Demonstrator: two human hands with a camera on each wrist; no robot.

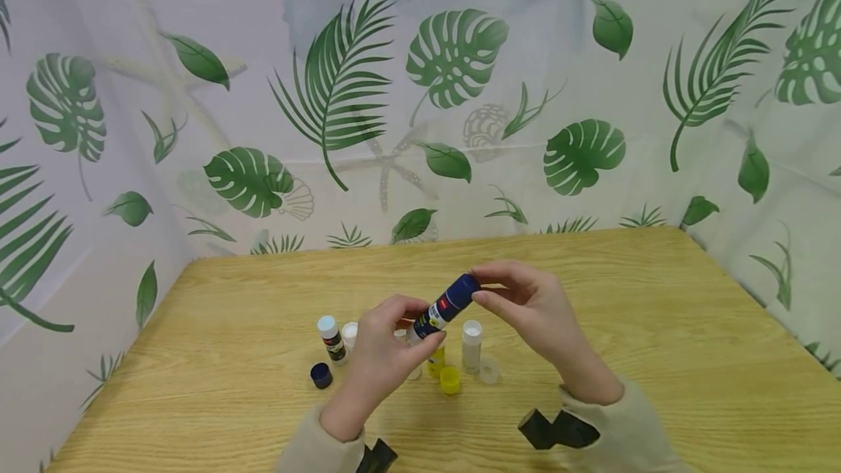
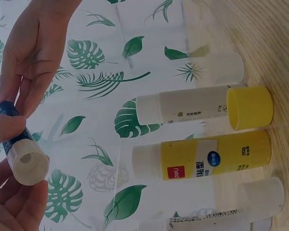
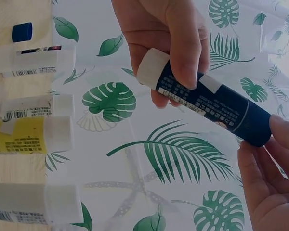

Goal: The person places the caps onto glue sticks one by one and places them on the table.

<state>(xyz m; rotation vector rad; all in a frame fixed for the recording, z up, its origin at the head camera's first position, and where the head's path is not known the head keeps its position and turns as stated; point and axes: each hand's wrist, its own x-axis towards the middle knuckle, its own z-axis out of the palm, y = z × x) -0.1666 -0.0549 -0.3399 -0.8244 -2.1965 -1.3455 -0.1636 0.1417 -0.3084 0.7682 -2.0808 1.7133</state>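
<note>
A dark blue glue stick (image 1: 442, 306) with a white base is held tilted above the table, its dark blue cap at the upper right end. My left hand (image 1: 389, 345) grips its body near the white base, thumb along one side. Fingertips of my right hand (image 1: 532, 305) pinch the capped end. In the right wrist view the barcode side of the glue stick (image 3: 202, 98) faces the camera, with my left hand (image 3: 171, 43) at one end and my right hand (image 3: 272, 178) at the cap. The left wrist view shows the hollow white base (image 2: 31, 163).
Below the hands, several glue sticks stand on the wooden table (image 1: 230, 327): a white-capped one (image 1: 331, 339), a yellow one (image 2: 216, 156), a pale one (image 1: 471, 347). Loose caps lie in front: dark blue (image 1: 321, 376), yellow (image 1: 450, 380), whitish (image 1: 489, 370). A leaf-print cloth (image 1: 368, 217) hangs behind.
</note>
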